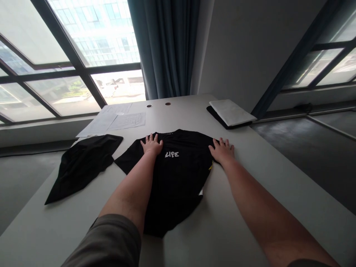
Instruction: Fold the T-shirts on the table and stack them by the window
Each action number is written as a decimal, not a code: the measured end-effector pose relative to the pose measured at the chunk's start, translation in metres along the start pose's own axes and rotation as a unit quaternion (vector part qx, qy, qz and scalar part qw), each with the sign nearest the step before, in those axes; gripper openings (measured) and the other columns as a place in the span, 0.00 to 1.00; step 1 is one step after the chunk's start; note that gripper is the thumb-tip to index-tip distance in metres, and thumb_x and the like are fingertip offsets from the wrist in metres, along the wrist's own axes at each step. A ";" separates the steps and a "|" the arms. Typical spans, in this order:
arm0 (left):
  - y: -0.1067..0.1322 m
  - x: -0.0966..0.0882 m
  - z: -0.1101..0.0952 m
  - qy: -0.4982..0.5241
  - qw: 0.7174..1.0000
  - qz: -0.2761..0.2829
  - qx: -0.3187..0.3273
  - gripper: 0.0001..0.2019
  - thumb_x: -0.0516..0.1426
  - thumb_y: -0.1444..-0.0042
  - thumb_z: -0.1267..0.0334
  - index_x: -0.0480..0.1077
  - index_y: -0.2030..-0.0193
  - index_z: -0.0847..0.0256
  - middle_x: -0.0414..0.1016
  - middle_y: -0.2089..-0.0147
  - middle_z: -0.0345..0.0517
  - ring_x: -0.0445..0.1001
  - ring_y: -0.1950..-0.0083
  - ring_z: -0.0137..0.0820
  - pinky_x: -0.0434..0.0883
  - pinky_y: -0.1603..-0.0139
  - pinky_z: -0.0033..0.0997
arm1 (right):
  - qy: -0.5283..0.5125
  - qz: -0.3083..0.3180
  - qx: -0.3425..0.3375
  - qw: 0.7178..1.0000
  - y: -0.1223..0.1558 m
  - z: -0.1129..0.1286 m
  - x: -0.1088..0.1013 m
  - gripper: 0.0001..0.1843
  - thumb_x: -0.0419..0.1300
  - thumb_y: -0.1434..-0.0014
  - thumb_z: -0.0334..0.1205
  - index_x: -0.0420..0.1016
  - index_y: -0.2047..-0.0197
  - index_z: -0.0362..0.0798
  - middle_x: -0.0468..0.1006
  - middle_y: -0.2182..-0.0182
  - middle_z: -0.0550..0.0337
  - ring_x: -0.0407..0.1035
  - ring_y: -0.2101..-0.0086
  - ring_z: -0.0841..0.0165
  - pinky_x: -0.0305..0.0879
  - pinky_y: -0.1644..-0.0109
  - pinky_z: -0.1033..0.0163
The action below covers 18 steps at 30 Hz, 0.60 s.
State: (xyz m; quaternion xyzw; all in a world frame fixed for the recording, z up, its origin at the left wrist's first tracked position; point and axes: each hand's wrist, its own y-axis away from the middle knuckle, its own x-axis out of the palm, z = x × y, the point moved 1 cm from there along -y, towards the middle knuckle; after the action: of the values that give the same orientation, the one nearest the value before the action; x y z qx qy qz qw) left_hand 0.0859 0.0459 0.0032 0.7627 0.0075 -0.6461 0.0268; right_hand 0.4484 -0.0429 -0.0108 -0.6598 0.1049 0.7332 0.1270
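Note:
A black T-shirt [178,178] with white lettering on its chest lies spread on the white table, its collar at the far side. My left hand [152,144] rests flat with fingers spread near the shirt's left shoulder. Over at the right sleeve, my right hand [222,151] also lies flat, fingers apart, pressing on the cloth. Neither hand grips anything. The shirt's lower part is uneven, and small yellow and white bits show along its right edge. Left of the shirt is another black cloth piece [83,163], loosely laid out; its kind is unclear.
The white table [278,193] extends around the shirt. Printed paper sheets [126,120] lie at the far left. A white flat packet [230,112] sits on a dark folded item at the far right. Two cable holes are near the back edge, before a blue curtain [167,48].

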 end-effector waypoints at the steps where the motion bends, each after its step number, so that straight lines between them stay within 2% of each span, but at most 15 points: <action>1: 0.001 -0.001 0.000 0.003 1.000 -0.004 0.000 0.36 0.40 0.33 0.40 0.51 0.21 0.48 0.43 0.18 0.45 0.40 0.18 0.51 0.41 0.24 0.71 | 0.003 -0.032 -0.009 0.999 0.006 0.005 -0.003 0.38 0.41 0.28 0.59 0.58 0.24 0.48 0.45 0.22 0.46 0.35 0.25 0.44 0.37 0.26 0.33; 3: 0.002 -0.001 0.001 0.009 1.000 -0.014 0.004 0.35 0.41 0.32 0.41 0.53 0.22 0.47 0.45 0.18 0.46 0.42 0.19 0.50 0.41 0.24 0.70 | 0.009 -0.081 -0.050 0.995 0.018 0.014 -0.005 0.36 0.43 0.28 0.56 0.60 0.25 0.46 0.43 0.22 0.44 0.33 0.25 0.45 0.36 0.26 0.35; 4: 0.003 -0.001 0.001 0.012 1.000 -0.017 0.006 0.35 0.41 0.32 0.41 0.53 0.22 0.48 0.45 0.18 0.47 0.42 0.19 0.51 0.41 0.25 0.70 | 0.009 -0.082 -0.072 0.994 0.024 0.018 -0.004 0.36 0.43 0.28 0.55 0.59 0.25 0.45 0.43 0.22 0.44 0.34 0.25 0.46 0.37 0.25 0.37; 8: 0.004 0.001 0.001 0.020 0.999 -0.028 0.015 0.34 0.42 0.32 0.43 0.56 0.23 0.49 0.47 0.19 0.49 0.44 0.19 0.51 0.43 0.24 0.69 | -0.001 0.014 -0.093 0.996 0.042 0.020 0.011 0.38 0.42 0.27 0.56 0.53 0.22 0.47 0.48 0.23 0.44 0.44 0.26 0.50 0.42 0.25 0.40; 10: 0.006 -0.001 -0.001 0.023 0.998 -0.054 0.018 0.32 0.44 0.31 0.45 0.59 0.24 0.50 0.49 0.19 0.50 0.46 0.20 0.50 0.45 0.24 0.66 | -0.004 0.024 -0.084 0.996 0.049 0.016 0.014 0.38 0.43 0.27 0.58 0.52 0.22 0.48 0.48 0.23 0.45 0.44 0.26 0.50 0.42 0.25 0.39; 12: 0.014 -0.007 -0.005 0.022 0.994 -0.102 0.030 0.29 0.45 0.30 0.48 0.64 0.27 0.52 0.52 0.20 0.50 0.48 0.20 0.48 0.47 0.23 0.60 | -0.013 0.013 -0.077 0.997 0.056 0.014 0.011 0.37 0.45 0.28 0.58 0.54 0.22 0.49 0.47 0.23 0.44 0.42 0.26 0.48 0.42 0.25 0.38; 15: 0.038 -0.022 -0.003 0.029 0.981 -0.173 0.088 0.24 0.46 0.29 0.53 0.71 0.32 0.50 0.56 0.22 0.44 0.49 0.20 0.44 0.48 0.22 0.54 | -0.040 -0.044 -0.107 0.993 0.076 0.015 -0.003 0.34 0.50 0.29 0.51 0.60 0.25 0.47 0.48 0.23 0.45 0.39 0.25 0.46 0.43 0.25 0.37; 18: 0.085 -0.035 0.022 0.066 0.963 -0.206 0.162 0.21 0.48 0.29 0.55 0.72 0.35 0.49 0.64 0.26 0.43 0.56 0.23 0.41 0.55 0.24 0.48 | -0.099 -0.106 -0.210 0.967 0.109 0.021 -0.015 0.29 0.52 0.30 0.44 0.67 0.29 0.48 0.53 0.25 0.48 0.38 0.25 0.50 0.43 0.24 0.38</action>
State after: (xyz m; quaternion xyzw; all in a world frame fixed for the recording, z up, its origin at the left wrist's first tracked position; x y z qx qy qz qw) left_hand 0.0621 -0.0394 0.0365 0.7802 0.0615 -0.5781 -0.2310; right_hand 0.3948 -0.1395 0.0045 -0.6035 -0.1353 0.7826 0.0719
